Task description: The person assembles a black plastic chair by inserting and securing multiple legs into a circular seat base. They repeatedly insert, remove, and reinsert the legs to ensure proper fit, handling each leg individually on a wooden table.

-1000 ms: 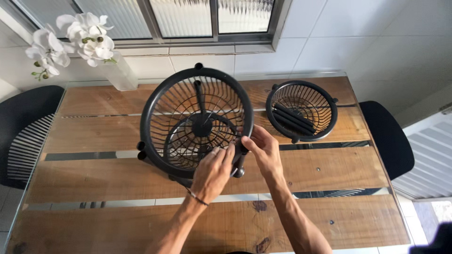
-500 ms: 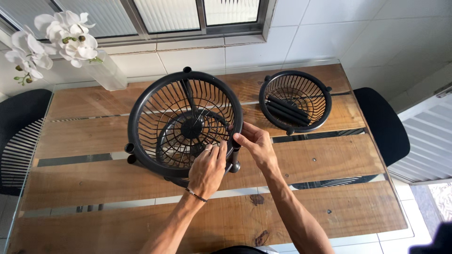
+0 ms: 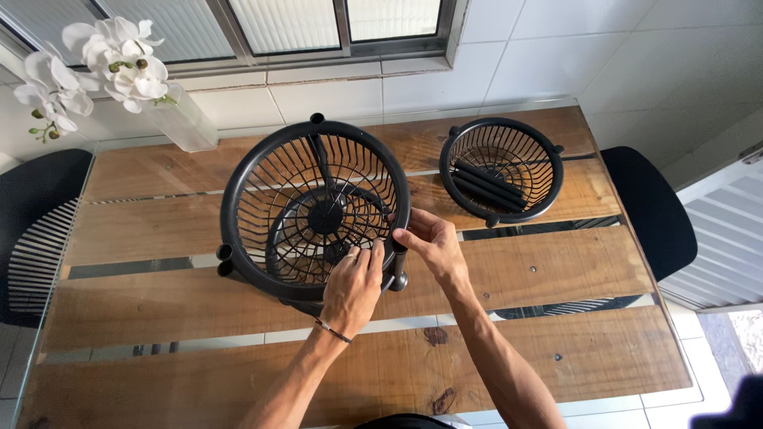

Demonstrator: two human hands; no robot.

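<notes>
You are gripping the large black wire basket (image 3: 314, 210) at its near right rim: your left hand (image 3: 352, 284) is pressing against the rim from below, and your right hand (image 3: 433, 246) is pinching a short black post (image 3: 399, 266) beside it. Beyond your right hand, a smaller black basket (image 3: 502, 171) holding black rods (image 3: 486, 181) is sitting on the wooden table (image 3: 556, 270).

The left hand (image 3: 354, 284) covers the near rim of the large black wire basket (image 3: 314, 210), so its grip there cannot be made out. Both forearms run off the bottom edge. The black chair (image 3: 36, 230) at left and the white orchid flowers (image 3: 87, 67) are cropped by the frame.
</notes>
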